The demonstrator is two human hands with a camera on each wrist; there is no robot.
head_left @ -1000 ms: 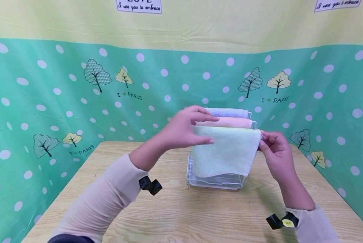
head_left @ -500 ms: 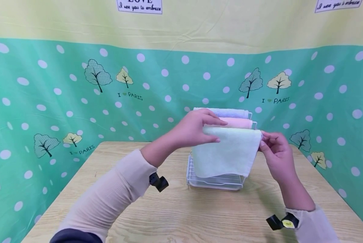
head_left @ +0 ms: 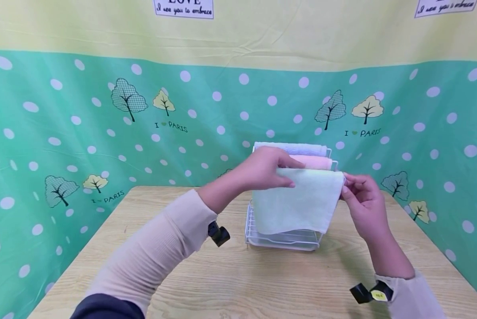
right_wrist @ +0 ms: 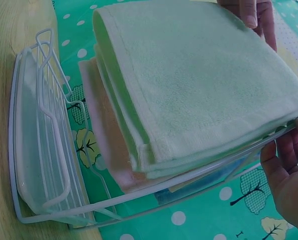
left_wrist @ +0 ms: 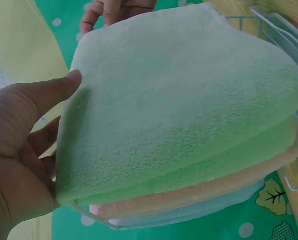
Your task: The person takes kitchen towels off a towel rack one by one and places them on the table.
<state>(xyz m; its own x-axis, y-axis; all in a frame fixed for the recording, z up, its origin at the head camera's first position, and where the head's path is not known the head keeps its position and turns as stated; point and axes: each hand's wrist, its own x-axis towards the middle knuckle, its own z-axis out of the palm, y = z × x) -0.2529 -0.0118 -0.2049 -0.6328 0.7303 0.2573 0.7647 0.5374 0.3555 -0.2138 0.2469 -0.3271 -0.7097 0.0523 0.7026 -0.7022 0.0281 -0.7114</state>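
Observation:
A light green towel [head_left: 302,204] hangs folded over the front bar of a white wire rack [head_left: 282,243]. My left hand [head_left: 264,170] straddles the towel's top edge, thumb on the near side and fingers behind. In the left wrist view the left thumb [left_wrist: 56,92] lies straight beside the edge, apart from the fingers. My right hand [head_left: 366,201] pinches the end of the rack's front bar at the towel's upper right corner. The right wrist view shows that hand [right_wrist: 289,175] with thumb above and fingers below the wire.
Behind the green towel hang a pink towel [head_left: 316,162] and a blue towel [head_left: 298,149] on further bars. The rack has a tray base [right_wrist: 31,125] and stands on a wooden table [head_left: 206,274]. A green dotted curtain [head_left: 206,115] rises behind the table.
My left hand has moved right along the green towel's top edge, its thumb and fingers drawing a little closer together. The right hand, rack and towels have hardly moved.

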